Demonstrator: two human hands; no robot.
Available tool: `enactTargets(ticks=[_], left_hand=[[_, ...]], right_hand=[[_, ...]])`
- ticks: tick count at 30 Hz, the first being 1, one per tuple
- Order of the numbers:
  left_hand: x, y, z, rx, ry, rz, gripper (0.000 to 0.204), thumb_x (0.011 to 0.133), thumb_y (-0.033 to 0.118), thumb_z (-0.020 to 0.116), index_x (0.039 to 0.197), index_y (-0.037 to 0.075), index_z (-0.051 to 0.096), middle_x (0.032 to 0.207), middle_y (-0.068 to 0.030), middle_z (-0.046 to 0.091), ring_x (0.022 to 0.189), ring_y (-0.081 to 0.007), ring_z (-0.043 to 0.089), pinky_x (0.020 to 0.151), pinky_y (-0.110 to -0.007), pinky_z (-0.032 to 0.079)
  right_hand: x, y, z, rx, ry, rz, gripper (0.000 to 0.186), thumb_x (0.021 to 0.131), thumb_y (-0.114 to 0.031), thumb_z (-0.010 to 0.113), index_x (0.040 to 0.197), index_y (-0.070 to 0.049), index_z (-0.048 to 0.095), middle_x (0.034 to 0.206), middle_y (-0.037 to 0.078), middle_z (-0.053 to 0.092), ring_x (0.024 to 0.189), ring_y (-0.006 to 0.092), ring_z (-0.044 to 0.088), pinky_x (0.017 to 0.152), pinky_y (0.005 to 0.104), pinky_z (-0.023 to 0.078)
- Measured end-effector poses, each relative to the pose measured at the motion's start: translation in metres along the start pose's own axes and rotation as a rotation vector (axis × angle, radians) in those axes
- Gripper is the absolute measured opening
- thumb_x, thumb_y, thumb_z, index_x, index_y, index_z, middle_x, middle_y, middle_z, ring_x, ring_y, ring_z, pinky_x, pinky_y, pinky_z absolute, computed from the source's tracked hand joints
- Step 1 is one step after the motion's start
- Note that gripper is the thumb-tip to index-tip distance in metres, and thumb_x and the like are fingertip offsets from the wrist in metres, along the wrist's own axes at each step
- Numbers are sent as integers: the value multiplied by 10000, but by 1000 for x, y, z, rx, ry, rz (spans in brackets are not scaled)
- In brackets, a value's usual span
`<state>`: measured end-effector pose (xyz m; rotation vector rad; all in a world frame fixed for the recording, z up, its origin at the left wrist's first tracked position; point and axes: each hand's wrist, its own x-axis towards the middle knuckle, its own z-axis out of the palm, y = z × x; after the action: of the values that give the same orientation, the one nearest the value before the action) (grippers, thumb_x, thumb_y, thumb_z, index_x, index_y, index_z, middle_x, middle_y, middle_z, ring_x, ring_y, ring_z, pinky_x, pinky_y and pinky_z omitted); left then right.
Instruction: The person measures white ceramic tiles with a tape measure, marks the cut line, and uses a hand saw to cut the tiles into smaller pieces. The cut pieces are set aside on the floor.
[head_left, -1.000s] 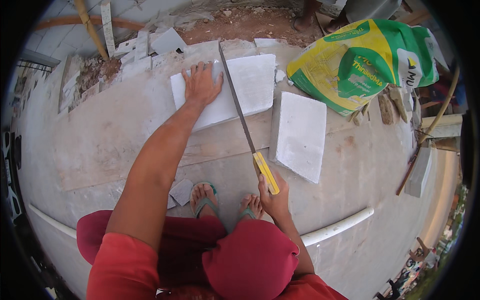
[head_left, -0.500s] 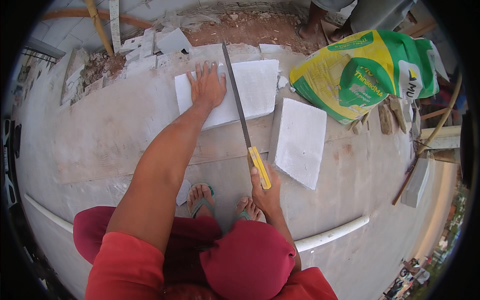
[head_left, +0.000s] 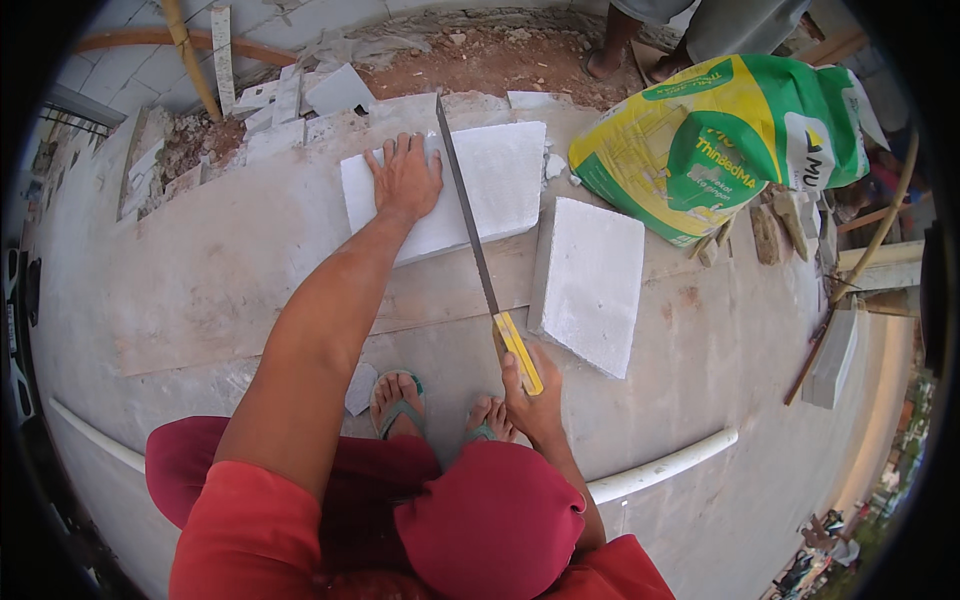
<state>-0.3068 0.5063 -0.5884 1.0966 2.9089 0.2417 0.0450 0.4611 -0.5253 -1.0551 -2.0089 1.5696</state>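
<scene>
Across the white block [head_left: 508, 175] on the flat board [head_left: 220, 260] runs the saw [head_left: 466, 205], any cut hard to make out, its yellow handle [head_left: 518, 352] clasped in the partly hidden right hand [head_left: 535, 398], the left hand [head_left: 408, 180] spread wide atop the block, and a bystander's legs [head_left: 615, 45] cropped beyond.

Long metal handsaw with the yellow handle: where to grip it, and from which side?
Probably best by the yellow handle, coming from the near side, as the person's right hand holds it. The handle is the thicker end, angled back toward the person, while the long, thin, dark metal blade points away across the white, flat-topped block and offers little to grasp.
</scene>
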Motion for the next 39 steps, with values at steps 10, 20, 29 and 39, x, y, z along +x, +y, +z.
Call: enactTargets(ticks=[10,20,29,39], left_hand=[[2,5,0,-3,1,44,520,1103,378,502,1515,64,558,1482,-140,574,1441,-359,468,1243,-707,204],[2,-8,10,11,21,44,516,1106,378,495,1509,65,569,1480,-129,579,1454,-361,462,1234,-726,217],[6,-10,5,-28,20,35,511,1096,357,509,1512,67,569,1490,-130,577,1451,-352,472,1249,-735,190],[7,0,4,-23,9,106,515,1088,349,528,1516,66,566,1470,-141,587,1433,-350,494,1237,-727,212]], right_hand=[[60,-12,10,0,36,-47,215,1027,-187,686,991,15,623,762,214,645,602,310,589,603,424,483],[-32,21,-18,-26,36,13,185,1025,-158,689,1074,21,681,767,188,688,643,245,659,635,368,536],[-46,7,-17,-51,59,-52,198,1025,-164,674,1099,18,694,813,192,707,696,286,713,661,390,548],[52,-6,12,-67,48,-75,192,1037,-174,679,1056,16,668,795,191,656,651,296,621,634,422,491]])
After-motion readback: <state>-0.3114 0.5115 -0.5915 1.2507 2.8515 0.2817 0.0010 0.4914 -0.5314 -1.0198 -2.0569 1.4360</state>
